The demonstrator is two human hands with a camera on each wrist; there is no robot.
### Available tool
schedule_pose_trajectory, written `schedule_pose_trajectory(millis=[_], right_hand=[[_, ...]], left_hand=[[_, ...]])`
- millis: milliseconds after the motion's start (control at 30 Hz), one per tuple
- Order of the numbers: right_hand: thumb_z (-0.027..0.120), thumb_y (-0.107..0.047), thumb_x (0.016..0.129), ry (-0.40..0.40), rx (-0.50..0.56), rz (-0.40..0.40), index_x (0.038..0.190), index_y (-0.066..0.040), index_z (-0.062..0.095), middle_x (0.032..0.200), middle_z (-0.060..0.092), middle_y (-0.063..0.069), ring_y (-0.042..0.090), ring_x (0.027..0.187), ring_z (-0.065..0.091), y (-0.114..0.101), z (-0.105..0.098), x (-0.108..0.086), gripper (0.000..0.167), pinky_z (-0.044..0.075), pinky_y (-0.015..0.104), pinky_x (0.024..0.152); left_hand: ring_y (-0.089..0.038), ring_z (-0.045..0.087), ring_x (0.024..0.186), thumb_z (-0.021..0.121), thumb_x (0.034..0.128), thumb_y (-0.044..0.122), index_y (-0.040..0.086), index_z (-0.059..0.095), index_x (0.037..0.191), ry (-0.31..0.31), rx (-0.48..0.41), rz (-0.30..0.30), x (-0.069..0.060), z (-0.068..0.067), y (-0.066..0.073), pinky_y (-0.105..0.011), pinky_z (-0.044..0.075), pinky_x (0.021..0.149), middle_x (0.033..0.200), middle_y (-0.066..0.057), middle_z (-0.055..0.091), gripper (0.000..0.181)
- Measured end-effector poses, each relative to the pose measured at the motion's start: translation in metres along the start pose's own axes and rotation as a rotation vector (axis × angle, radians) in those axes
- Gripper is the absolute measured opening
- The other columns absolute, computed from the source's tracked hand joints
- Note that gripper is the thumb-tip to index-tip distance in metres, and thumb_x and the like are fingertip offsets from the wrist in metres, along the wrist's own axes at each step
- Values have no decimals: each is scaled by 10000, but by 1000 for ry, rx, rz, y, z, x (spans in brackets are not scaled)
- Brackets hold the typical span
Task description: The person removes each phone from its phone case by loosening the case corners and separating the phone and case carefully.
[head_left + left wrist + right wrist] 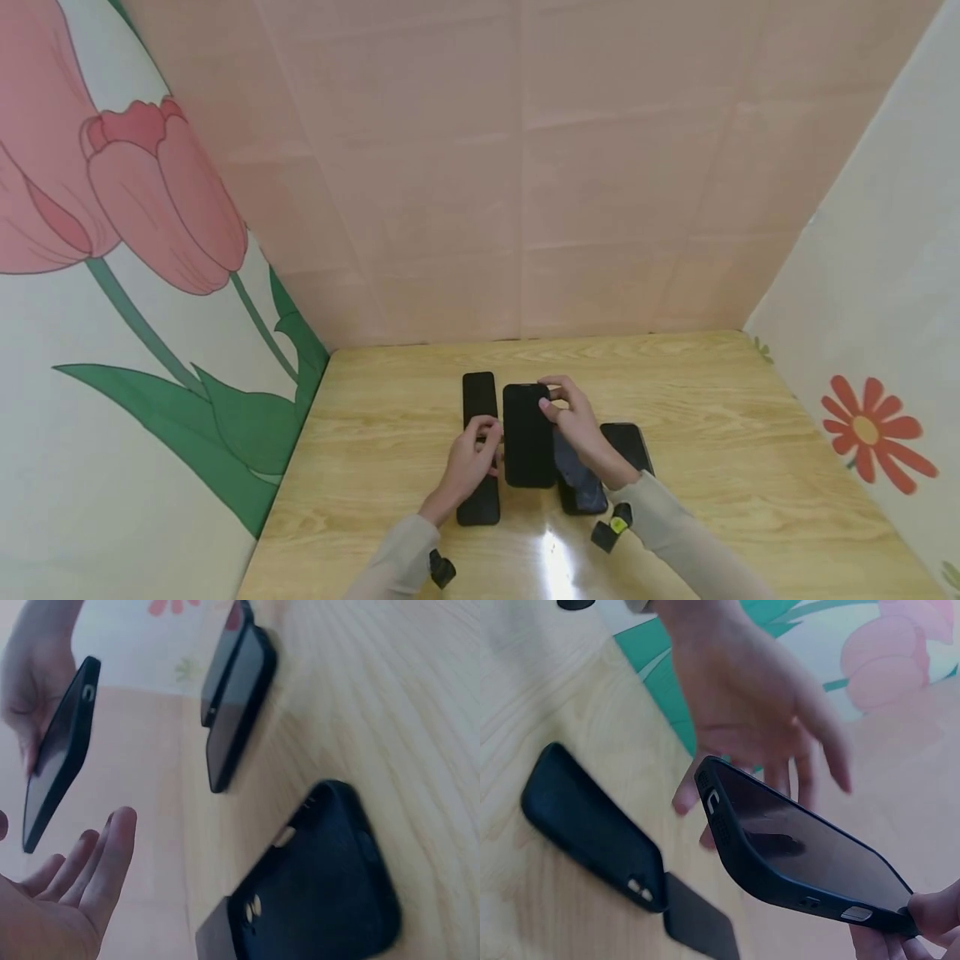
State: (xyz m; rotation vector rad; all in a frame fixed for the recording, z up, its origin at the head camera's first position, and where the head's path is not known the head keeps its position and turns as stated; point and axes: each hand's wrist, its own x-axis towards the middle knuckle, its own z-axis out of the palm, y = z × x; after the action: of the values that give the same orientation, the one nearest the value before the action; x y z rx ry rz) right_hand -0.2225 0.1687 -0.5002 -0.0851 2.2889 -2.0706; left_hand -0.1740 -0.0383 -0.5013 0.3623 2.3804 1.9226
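Note:
A phone in a black case [528, 442] is held up above the table by my right hand [576, 423], whose thumb and fingers pinch its far right corner. The right wrist view shows the phone's [810, 840] dark screen and the case's port and button cut-outs. Beside its left edge is my left hand [468, 462]; in the left wrist view that hand [71, 907] has loosely bent fingers, apart from the phone. Below the left hand lies an empty black phone case [315, 877], hollow side up. A flat dark slab, perhaps a phone [478, 396], lies end to end with it.
To the right, two dark phones [581, 479] [628, 446] lie side by side on the wooden table [720, 467], partly hidden by my right hand and wrist. A pink-covered wall [525, 208] stands behind, with flower-printed sheets on both sides.

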Motion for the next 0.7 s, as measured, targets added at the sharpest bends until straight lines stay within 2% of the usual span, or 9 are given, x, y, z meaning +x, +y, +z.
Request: schedule_pose_trajectory(millis=[133, 167, 267, 333, 433, 567, 633, 700], right_hand=[[569, -53, 1000, -15, 34, -18, 1370, -61, 501, 1065, 539, 202, 237, 673, 606, -11, 3, -3, 376, 519, 392, 592], [561, -53, 1004, -20, 38, -24, 1374, -59, 497, 1070, 534, 204, 246, 685, 618, -14, 3, -3, 376, 528, 396, 598], [544, -33, 1007, -20, 47, -39, 1366, -55, 502, 1063, 531, 212, 263, 695, 640, -20, 4, -4, 362, 541, 380, 596], [537, -17, 1007, -18, 50, -54, 1359, -40, 505, 1060, 535, 222, 272, 707, 647, -24, 4, -4, 355, 546, 372, 596], [547, -17, 1002, -5, 35, -76, 1348, -35, 527, 1057, 547, 228, 268, 734, 641, -27, 4, -3, 347, 546, 370, 613], [576, -36, 993, 28, 12, -89, 1342, -50, 565, 1060, 570, 219, 217, 780, 613, -25, 4, 0, 350, 526, 335, 642], [591, -48, 989, 49, 26, -84, 1343, -40, 570, 1060, 589, 216, 187, 786, 610, -24, 5, 2, 354, 519, 313, 652], [601, -72, 989, 67, 41, -73, 1344, -16, 567, 1059, 616, 212, 161, 791, 619, -21, 5, 4, 361, 520, 293, 666]], left_hand=[[-286, 669, 742, 499, 1053, 209, -43, 513, 1281, -17, -4, -21, 1, 4, 8, -497, 563, 612, 1103, -192, 646, 340], [-289, 673, 759, 497, 1053, 211, -42, 509, 1289, -22, 1, -17, 1, 5, 10, -455, 564, 600, 1113, -195, 651, 345], [-311, 691, 847, 498, 1051, 181, -53, 515, 1288, -35, 10, 26, 2, 8, 15, -327, 550, 630, 1119, -214, 665, 333], [-341, 691, 894, 500, 1047, 139, -78, 525, 1261, -38, 6, 66, 2, 9, 17, -291, 543, 669, 1110, -239, 670, 306], [-378, 686, 905, 503, 1040, 96, -107, 528, 1214, -34, -17, 92, 3, 12, 19, -317, 554, 720, 1073, -263, 677, 269], [-380, 688, 900, 514, 1033, 83, -119, 521, 1153, -22, -53, 81, 4, 15, 21, -401, 565, 739, 1022, -280, 682, 235], [-365, 691, 887, 522, 1029, 78, -118, 520, 1136, -16, -63, 82, 5, 17, 23, -404, 565, 737, 1004, -284, 681, 224], [-322, 692, 827, 524, 1026, 68, -112, 518, 1117, -5, -62, 93, 6, 18, 24, -360, 561, 704, 979, -278, 683, 202]])
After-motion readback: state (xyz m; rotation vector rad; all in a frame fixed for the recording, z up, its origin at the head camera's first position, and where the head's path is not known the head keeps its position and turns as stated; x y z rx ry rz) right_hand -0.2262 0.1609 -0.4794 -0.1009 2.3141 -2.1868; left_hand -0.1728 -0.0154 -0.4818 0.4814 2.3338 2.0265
